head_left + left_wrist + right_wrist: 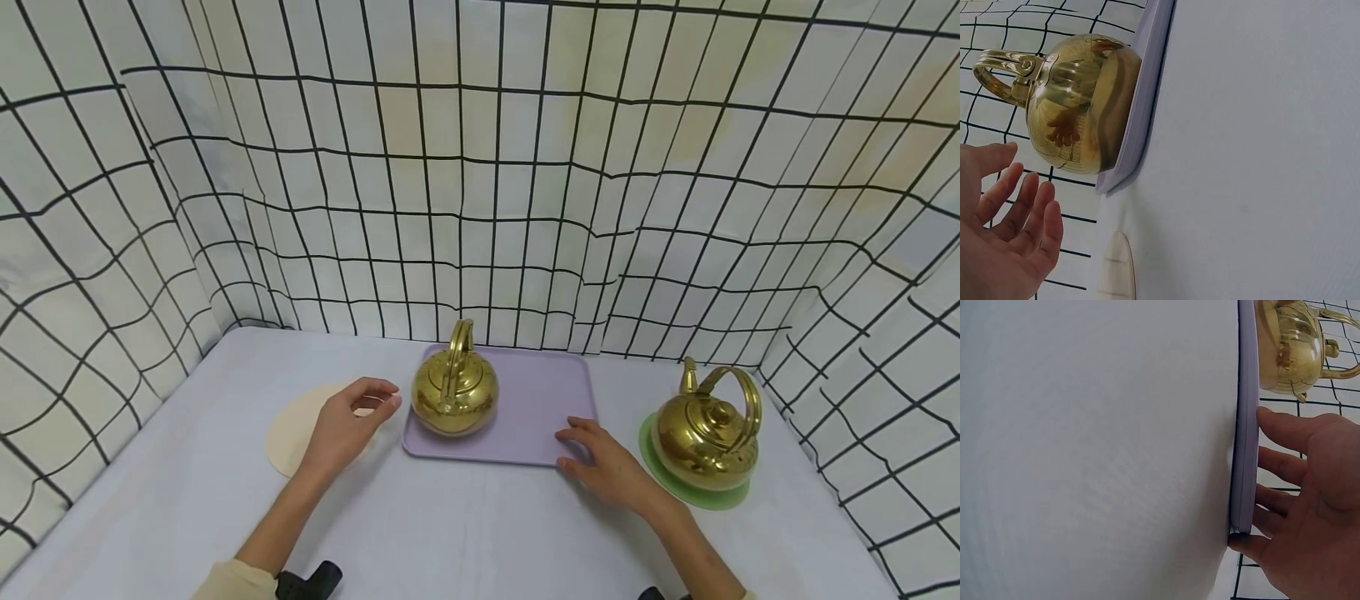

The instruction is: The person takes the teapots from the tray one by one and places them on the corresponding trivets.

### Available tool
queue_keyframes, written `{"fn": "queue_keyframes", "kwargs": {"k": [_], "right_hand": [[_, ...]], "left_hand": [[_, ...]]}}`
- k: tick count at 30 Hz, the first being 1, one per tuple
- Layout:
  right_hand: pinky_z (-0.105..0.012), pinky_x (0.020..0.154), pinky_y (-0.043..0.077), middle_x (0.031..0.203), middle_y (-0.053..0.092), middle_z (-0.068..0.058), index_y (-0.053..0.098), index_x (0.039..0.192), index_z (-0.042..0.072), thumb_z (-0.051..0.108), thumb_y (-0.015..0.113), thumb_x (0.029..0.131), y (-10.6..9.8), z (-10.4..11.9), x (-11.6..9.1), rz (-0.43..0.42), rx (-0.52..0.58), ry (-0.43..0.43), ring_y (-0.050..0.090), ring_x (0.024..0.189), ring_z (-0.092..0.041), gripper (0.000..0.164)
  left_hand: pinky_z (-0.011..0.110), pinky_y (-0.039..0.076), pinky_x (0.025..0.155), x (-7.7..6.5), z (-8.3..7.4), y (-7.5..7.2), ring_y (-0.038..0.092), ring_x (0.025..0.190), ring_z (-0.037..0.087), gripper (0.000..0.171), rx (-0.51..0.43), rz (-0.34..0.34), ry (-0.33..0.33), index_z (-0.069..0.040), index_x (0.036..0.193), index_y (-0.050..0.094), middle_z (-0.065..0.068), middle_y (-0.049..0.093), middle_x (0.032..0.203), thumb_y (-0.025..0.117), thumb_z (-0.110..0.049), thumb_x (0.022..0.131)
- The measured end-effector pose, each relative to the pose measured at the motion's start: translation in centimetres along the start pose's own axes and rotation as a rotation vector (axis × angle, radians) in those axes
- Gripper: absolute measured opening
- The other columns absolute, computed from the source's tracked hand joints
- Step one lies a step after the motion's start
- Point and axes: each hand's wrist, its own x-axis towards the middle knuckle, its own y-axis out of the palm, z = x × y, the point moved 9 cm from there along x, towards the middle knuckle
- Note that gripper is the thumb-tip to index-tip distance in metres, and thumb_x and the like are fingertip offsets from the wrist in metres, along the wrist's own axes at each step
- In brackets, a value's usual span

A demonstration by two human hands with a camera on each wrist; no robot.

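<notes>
A shiny brass kettle [454,396] with an upright handle stands on the left part of a lilac tray [525,408]. To its left, my left hand [347,423] hovers over a round cream mat [288,429], its fingers loosely bent and holding nothing. The left wrist view shows a gap between that hand [1013,225] and the kettle [1079,106]. My right hand [603,467] touches the tray's front right corner with spread fingers; in the right wrist view its thumb and little finger meet the rim [1246,456]. A second brass kettle [705,437] sits on a green round mat [708,496].
A white cloth [465,533] covers the table. Behind and at both sides rise white walls with a black grid [495,183]. Black wrist devices, such as the one on the left [309,581], show at the lower edge.
</notes>
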Motion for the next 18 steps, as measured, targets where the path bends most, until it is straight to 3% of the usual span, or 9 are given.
{"fn": "queue_keyframes", "kwargs": {"k": [6,13,18], "right_hand": [[-0.064,0.12,0.036,0.156,0.049,-0.023,0.067,0.133,0.008,0.023,0.072,0.098,0.1,-0.2,0.0,0.005,0.009,0.015,0.043,0.147,-0.048,0.038],[-0.064,0.12,0.036,0.156,0.049,-0.023,0.067,0.133,0.008,0.023,0.072,0.099,0.0,-0.2,-0.1,-0.001,0.005,0.013,0.043,0.148,-0.048,0.037],[-0.064,0.12,0.035,0.157,0.049,-0.022,0.066,0.134,0.009,0.024,0.071,0.099,0.0,-0.2,-0.2,0.008,0.013,0.017,0.042,0.148,-0.048,0.038]], "left_hand": [[0.018,0.053,0.089,0.2,-0.9,0.5,0.067,0.11,0.012,0.029,-0.069,0.007,0.01,-0.013,0.122,0.071,0.006,0.073,0.124,0.071,-0.032,0.1],[0.022,0.052,0.091,0.3,-1.8,1.0,0.066,0.116,0.018,0.03,-0.071,0.006,0.032,-0.016,0.125,0.071,0.003,0.073,0.127,0.07,-0.034,0.101],[0.022,0.053,0.091,0.5,-2.2,1.1,0.065,0.111,0.01,0.03,-0.106,-0.006,0.05,-0.016,0.126,0.07,0.003,0.072,0.128,0.071,-0.03,0.1]]}}
